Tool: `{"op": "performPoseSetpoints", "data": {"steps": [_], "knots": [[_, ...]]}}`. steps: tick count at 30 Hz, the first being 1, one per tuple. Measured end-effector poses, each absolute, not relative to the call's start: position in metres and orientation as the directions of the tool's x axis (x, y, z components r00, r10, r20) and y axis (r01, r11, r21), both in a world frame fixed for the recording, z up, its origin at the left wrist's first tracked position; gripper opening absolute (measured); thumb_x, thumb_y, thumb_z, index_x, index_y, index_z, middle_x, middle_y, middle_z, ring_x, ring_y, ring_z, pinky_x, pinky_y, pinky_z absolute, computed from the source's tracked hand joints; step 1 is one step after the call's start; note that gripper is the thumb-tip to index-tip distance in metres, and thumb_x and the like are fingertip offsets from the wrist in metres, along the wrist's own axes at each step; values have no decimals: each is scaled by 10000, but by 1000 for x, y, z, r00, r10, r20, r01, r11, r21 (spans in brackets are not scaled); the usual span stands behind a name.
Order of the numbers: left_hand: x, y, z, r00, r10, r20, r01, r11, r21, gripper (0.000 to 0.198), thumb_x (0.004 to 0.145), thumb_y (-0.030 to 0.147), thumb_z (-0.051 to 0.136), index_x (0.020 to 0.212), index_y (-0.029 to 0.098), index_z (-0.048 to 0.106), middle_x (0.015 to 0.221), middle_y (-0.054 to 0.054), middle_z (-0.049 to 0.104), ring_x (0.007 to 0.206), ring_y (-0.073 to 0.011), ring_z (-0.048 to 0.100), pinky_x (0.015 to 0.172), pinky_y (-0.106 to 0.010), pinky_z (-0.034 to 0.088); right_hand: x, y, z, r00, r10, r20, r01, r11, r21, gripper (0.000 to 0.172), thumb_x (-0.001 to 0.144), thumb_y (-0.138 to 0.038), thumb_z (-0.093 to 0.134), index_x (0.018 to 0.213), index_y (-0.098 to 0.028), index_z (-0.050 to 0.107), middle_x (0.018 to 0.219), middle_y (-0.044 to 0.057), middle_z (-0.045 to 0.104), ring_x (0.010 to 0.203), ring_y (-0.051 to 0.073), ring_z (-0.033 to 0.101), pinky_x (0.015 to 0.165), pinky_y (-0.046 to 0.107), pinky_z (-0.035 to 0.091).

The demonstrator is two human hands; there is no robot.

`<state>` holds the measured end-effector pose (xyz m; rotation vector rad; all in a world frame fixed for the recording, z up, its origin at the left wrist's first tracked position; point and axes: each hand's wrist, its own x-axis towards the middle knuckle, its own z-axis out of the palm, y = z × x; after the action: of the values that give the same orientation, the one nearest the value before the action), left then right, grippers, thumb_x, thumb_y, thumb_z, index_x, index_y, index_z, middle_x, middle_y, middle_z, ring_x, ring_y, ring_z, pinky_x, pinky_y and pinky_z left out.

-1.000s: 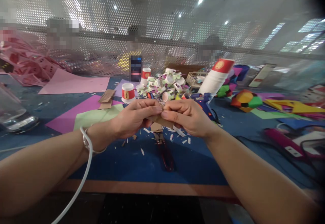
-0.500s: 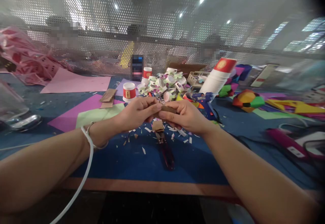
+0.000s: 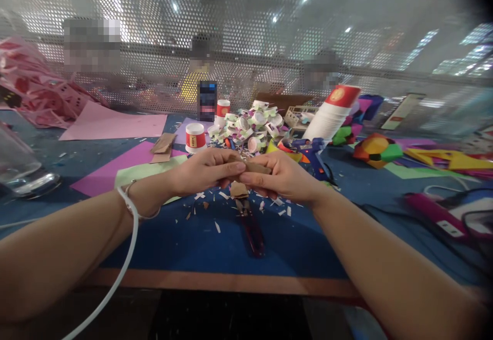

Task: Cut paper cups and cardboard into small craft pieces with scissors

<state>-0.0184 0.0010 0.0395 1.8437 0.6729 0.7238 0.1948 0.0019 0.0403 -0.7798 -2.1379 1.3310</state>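
My left hand (image 3: 210,171) and my right hand (image 3: 285,176) meet over the middle of the table, thumbs close together. Both pinch a small strip of brown cardboard (image 3: 254,167) between thumbs and fingers; part of it is hidden by the fingers. Just below them on the table lies a hand tool with dark red handles (image 3: 252,234), perhaps scissors or pliers. Another small brown cardboard piece (image 3: 239,190) rests at its far end, covering the tip. White paper scraps (image 3: 275,201) are scattered around it.
Beyond my hands are a heap of cut paper cups (image 3: 256,124), a red-and-white cup (image 3: 195,138) and a blue glue gun (image 3: 314,155). A leaning cup stack (image 3: 331,114) stands behind it. Coloured sheets (image 3: 111,170) lie left, a power strip (image 3: 435,216) right.
My left wrist and its bracelet have shifted slightly left. The fingers have adjusted a little on the cardboard strip, which both hands still hold. The red-handled tool has stayed in place.
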Motion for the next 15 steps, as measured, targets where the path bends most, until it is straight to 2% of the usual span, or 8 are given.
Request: {"op": "performPoseSetpoints", "data": {"steps": [3,5,15], "knots": [[-16,-1,40,637,723,270,90,-417,905,280,970,240,518,702,164,550,591,41,463,531,-75,398,515,-205,316,193,0,40,-711,685,156,175,388,-905,304,907,-383,687,738,-138,628,518,-64,521,419,35,425,374,168,287],[-16,-1,40,637,720,277,77,-416,906,294,973,246,515,692,165,546,590,40,449,529,-79,379,506,-213,301,192,-1,40,-715,670,198,135,410,-902,313,913,-371,681,710,-145,607,511,-67,511,420,34,415,379,172,278],[-8,-10,32,564,797,217,-102,-194,976,293,975,340,556,735,173,531,529,50,470,448,-62,338,451,-229,226,192,-5,47,-662,685,304,66,458,-887,332,896,-365,707,666,-150,602,471,-71,459,420,47,371,395,215,238]]}}
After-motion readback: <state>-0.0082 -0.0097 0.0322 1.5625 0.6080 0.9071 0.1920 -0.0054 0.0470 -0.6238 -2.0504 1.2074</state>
